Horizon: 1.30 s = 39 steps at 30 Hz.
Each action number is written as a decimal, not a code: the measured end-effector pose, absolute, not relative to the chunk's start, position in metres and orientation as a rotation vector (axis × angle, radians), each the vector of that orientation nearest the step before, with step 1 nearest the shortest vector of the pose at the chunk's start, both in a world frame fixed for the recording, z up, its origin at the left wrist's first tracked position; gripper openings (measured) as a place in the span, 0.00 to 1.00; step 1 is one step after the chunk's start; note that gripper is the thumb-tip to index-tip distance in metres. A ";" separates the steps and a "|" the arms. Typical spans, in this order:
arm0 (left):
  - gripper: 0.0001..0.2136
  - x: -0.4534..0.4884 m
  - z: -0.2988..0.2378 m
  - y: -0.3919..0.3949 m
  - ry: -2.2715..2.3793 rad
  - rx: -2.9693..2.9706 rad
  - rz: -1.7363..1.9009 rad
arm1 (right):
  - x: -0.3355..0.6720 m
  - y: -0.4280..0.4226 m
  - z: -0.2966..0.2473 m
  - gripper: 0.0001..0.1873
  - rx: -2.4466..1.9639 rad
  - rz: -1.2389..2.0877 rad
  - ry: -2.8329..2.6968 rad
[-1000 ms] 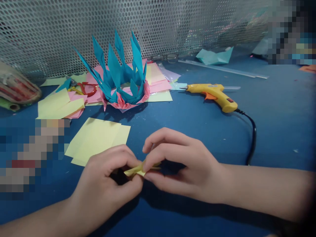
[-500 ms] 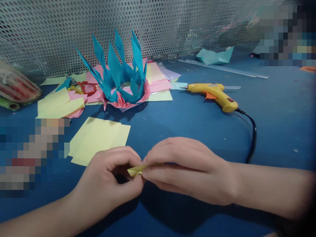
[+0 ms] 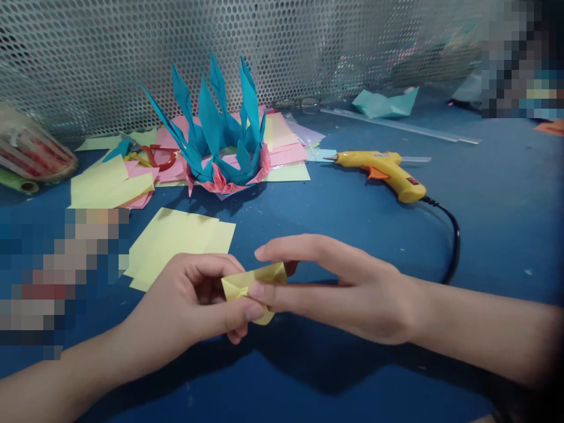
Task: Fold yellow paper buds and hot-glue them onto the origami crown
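Folded yellow paper piece [image 3: 253,286], lower centre of frame, pinched by left hand [image 3: 194,302] and right hand [image 3: 348,288] above blue bench [image 3: 352,217]. Behind: yellow sheets [image 3: 176,241], blue-pink paper crown [image 3: 220,141] upper centre, glue gun [image 3: 383,170] to the right.

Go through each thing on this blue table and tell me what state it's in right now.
folded yellow paper: creased, pinched by both hands
left hand: gripping the paper
right hand: gripping the paper
glue gun: lying on its side, cord attached
blue and pink paper crown: standing upright
yellow sheets: flat, unfolded
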State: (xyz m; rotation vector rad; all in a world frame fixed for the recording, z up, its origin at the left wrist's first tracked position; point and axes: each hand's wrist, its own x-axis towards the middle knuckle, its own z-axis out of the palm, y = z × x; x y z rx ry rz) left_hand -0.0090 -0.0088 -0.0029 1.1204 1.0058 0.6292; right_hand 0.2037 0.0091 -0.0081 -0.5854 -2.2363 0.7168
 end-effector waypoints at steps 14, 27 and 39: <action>0.06 -0.002 0.001 -0.013 1.263 1.663 0.841 | 0.195 0.008 -0.008 0.04 -0.686 0.862 -2.029; 0.05 0.005 0.005 -0.014 1.265 1.273 0.871 | 0.193 0.003 -0.020 0.06 -0.478 0.553 -2.060; 0.16 -0.001 -0.002 -0.017 1.088 1.004 0.902 | 0.192 0.008 -0.020 0.09 -0.490 0.603 -2.094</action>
